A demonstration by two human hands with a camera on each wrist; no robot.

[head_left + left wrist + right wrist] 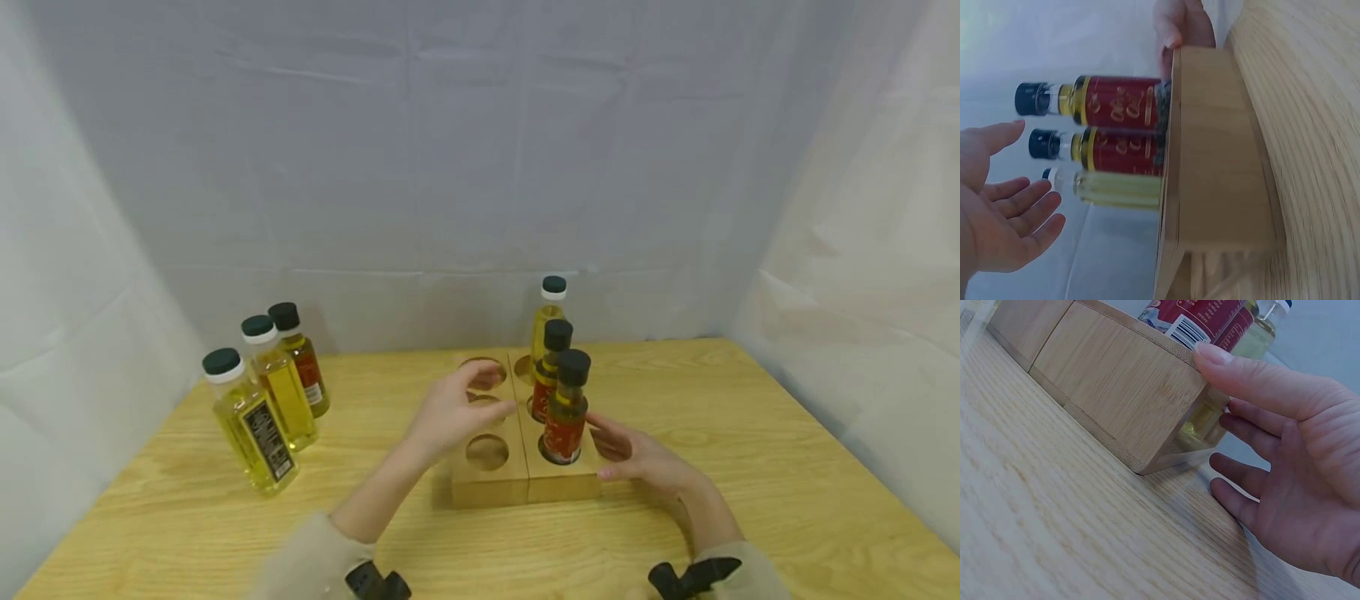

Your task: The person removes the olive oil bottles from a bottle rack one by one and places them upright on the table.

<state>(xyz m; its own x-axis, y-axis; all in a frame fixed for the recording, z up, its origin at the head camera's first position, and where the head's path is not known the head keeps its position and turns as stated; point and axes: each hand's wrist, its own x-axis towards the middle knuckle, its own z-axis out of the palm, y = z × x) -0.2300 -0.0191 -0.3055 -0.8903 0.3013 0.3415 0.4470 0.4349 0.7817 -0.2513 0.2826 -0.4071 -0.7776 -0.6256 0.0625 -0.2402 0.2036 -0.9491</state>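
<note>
While both hands hover with relaxed fingers, my right hand (pixel 645 458) brushes the wooden rack (pixel 525 479); rigid, bottle-heavy, I'd grip its side walls.

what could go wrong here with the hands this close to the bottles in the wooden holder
The left hand hovers open over the holder's empty holes, beside the front red-labelled bottle; a sideways sweep could knock its tall neck. The right hand touches the holder's corner with straight fingers, no grip, so a push may slide the holder on the table and rock all three bottles. The holder seems to be two blocks; they might separate.
</note>
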